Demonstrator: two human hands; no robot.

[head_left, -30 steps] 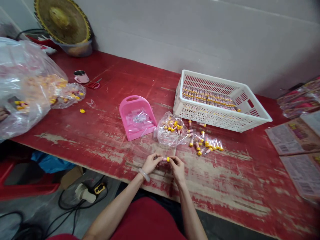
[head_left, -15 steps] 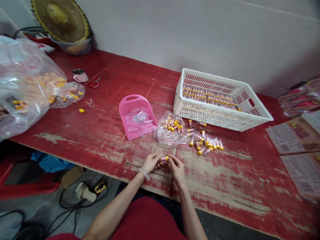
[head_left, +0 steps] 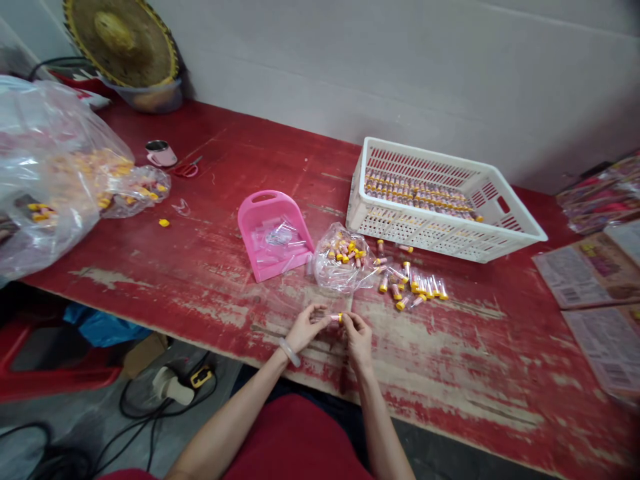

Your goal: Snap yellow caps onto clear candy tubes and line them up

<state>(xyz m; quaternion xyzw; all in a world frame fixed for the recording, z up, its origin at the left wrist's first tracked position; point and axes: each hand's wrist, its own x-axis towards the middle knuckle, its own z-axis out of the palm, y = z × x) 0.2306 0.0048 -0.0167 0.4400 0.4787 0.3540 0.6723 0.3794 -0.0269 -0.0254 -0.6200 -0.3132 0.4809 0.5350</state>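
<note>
Between my two hands, near the table's front edge, lies a small clear tube with a yellow cap (head_left: pixel 336 318). My left hand (head_left: pixel 304 331) is closed round its clear end, a bracelet on the wrist. The fingers of my right hand (head_left: pixel 357 335) pinch the yellow cap end. Just beyond, a clear plastic bag (head_left: pixel 327 273) holds several yellow-capped pink pieces. To its right, several capped tubes (head_left: pixel 420 287) lie loose on the table. A pink scoop tray (head_left: pixel 247 233) with clear tubes in it sits left of the bag.
A white crate (head_left: pixel 420 224) with rows of capped tubes stands at the back right. On the left are a large plastic bag (head_left: pixel 45 147), a pink mug (head_left: pixel 163 155) and red scissors (head_left: pixel 186 170). Printed sheets (head_left: pixel 595 273) lie far right. The table (head_left: pixel 190 293) has worn paint.
The capped tube and my right hand have shifted slightly to the right. More of the tube's clear part shows by my left hand, whose fingers have moved a little.
</note>
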